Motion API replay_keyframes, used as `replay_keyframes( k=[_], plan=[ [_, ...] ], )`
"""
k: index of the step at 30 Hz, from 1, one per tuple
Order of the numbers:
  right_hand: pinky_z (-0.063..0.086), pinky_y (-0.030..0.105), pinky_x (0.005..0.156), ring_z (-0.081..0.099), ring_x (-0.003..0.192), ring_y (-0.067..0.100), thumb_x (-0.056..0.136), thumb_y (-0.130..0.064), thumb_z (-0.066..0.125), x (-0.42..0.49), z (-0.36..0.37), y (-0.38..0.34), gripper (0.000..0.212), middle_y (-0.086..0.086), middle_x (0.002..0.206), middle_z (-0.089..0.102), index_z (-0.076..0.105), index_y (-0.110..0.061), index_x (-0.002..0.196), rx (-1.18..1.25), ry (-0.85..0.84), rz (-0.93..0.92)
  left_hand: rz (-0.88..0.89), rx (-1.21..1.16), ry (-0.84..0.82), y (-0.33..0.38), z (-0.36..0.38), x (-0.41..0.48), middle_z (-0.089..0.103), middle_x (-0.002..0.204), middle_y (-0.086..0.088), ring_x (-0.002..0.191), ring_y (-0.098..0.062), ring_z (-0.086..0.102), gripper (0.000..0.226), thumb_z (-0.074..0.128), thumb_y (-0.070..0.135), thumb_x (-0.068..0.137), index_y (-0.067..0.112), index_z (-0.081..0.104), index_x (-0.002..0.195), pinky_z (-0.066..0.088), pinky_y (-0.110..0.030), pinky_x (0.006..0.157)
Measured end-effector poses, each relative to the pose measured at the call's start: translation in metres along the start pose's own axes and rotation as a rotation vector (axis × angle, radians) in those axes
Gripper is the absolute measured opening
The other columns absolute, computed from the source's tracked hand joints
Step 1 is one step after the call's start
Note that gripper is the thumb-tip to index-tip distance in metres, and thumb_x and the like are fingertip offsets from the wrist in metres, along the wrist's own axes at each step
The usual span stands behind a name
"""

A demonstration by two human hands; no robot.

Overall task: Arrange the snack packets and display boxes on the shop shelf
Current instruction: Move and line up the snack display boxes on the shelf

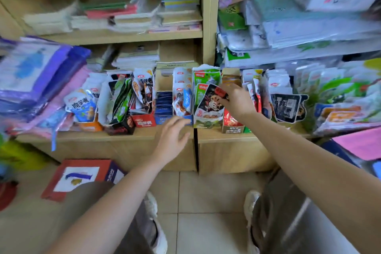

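1. A dark snack packet (211, 100) with a red label stands at the front of a green display box (208, 121), on the lower ledge of the wooden shelf (144, 135), near its middle
2. The right hand (235, 102) grips the packet's upper right corner; its fingers (223, 90) curl over the top edge, clamped on the packet
3. The left hand (173, 136) hovers over the ledge's front edge with its fingers apart and relaxed; the fingertips lie close to the base of a blue-and-white box (183, 107), but whether they touch it cannot be told
4. Just left of that box stands a blue display box (164, 107) of dark blue packets, then a red display box (144, 122) packed with upright packets
5. On the green box's right, a red-and-green box (232, 125) sits partly behind the right wrist
6. Stacks of notebooks (142, 16) fill the higher shelf
7. A flat red box (82, 177) lies on the tiled floor (206, 202) below
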State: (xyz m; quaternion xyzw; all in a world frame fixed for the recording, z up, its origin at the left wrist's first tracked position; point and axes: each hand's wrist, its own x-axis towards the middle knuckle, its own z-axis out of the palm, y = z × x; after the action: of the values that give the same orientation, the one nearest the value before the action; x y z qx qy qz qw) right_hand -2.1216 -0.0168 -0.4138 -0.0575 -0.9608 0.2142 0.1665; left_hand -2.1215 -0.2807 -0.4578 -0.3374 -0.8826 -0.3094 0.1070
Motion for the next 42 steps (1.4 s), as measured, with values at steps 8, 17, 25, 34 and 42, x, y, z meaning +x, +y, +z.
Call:
replay_keyframes(
  k=[8,17,25,34,42],
  plan=[
    [0.055,0.045,0.077,0.059,0.078,0.029,0.096,-0.02,0.064,-0.03,0.006,0.011,0.059,0.009,0.105,0.055,0.041,-0.024,0.151,-0.044,-0.063,-0.038,0.025,0.03,-0.19,0.005,0.048,0.023,0.042,0.148,0.004,0.126,-0.018,0.05,0.065,0.065,0.007,0.093,0.02,0.041,0.151,0.051,-0.032,0.094],
    [0.051,0.027,0.083,0.064,0.088,0.014,0.091,-0.017,0.07,-0.109,0.004,0.019,0.059,0.0,0.121,0.056,0.048,-0.023,0.145,0.22,0.033,0.179,0.034,-0.091,-0.052,0.005,0.059,0.023,0.056,0.122,-0.001,0.104,-0.016,0.061,0.036,0.062,0.003,0.094,0.01,0.062,0.129,0.053,-0.035,0.094],
    [0.05,0.039,0.096,0.059,0.11,0.021,0.088,-0.023,0.074,-0.151,0.023,0.041,0.056,0.004,0.128,0.057,0.052,-0.018,0.139,0.32,0.306,0.606,0.032,-0.075,-0.039,0.007,0.062,0.009,0.051,0.135,-0.003,0.116,-0.019,0.057,0.053,0.065,0.006,0.092,0.014,0.049,0.142,0.053,-0.04,0.099],
    [0.044,0.042,0.107,0.053,0.122,0.024,0.087,-0.016,0.072,-0.153,0.034,0.055,0.058,0.004,0.132,0.054,0.051,-0.021,0.141,0.302,0.316,0.561,0.094,-0.054,0.17,0.03,0.078,-0.008,0.055,0.128,-0.006,0.11,-0.019,0.059,0.048,0.066,-0.003,0.08,0.009,0.064,0.126,0.053,-0.034,0.087],
    [0.032,0.039,0.11,0.033,0.139,0.032,0.08,-0.024,0.081,-0.148,0.036,0.058,0.102,0.014,0.15,0.032,0.016,-0.032,0.158,0.163,0.269,0.351,0.107,-0.037,-0.251,0.05,0.119,-0.001,0.006,0.166,0.006,0.133,-0.024,0.049,0.096,0.071,0.013,0.086,0.028,0.011,0.16,0.056,-0.047,0.095]
  ],
)
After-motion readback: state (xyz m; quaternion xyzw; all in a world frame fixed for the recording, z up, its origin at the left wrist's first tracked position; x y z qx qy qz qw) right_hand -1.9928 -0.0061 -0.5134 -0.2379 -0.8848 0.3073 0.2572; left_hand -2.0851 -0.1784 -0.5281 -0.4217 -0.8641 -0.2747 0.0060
